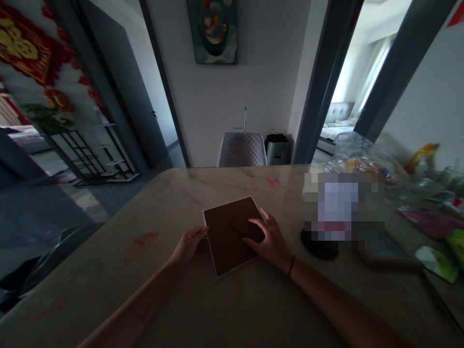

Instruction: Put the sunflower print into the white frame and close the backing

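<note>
A flat brown square board [226, 249] with a thin pale edge is tilted slightly above or on the table; I cannot tell whether it touches the tabletop. A thin, dark angled line marks its middle. My left hand [190, 244] pinches the board's left edge between thumb and fingers. Over the right part of the board is my right hand [270, 239], thumb and fingers spread and curved, with some fingers by the right edge. A dark band circles the right wrist.
The stone-patterned table [174, 203] has reddish stains. On its right stand a round black base [319, 244] below a blurred-out patch, a clear plastic bag [362, 154], a dark-framed tray-like thing [391, 256] and a green packet [437, 263]. A quilted chair [242, 149] is at the far side.
</note>
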The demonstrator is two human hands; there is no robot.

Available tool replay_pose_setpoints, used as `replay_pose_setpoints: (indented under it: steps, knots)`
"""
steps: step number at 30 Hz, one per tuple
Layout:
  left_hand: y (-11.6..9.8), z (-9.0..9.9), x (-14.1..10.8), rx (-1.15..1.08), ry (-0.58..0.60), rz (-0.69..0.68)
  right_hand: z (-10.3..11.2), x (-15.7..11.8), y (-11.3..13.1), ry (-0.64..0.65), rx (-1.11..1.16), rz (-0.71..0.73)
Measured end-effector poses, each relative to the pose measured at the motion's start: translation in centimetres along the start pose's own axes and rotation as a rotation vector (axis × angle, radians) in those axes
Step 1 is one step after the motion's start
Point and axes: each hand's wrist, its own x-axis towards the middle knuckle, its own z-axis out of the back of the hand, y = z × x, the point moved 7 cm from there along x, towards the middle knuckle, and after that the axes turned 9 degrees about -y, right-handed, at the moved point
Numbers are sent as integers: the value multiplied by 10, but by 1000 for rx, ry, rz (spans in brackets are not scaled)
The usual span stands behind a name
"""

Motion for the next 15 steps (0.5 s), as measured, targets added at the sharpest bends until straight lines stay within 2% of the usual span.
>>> replay_pose_setpoints:
  steps: [4, 9, 15]
  knots:
    - [1, -3, 0, -19, 37, 36, -2, -1, 3, 48, 11, 22]
    - [3, -2, 3, 22, 27, 44, -6, -1, 0, 54, 54, 18]
    - [0, -2, 1, -65, -11, 25, -9, -1, -1, 78, 71, 22]
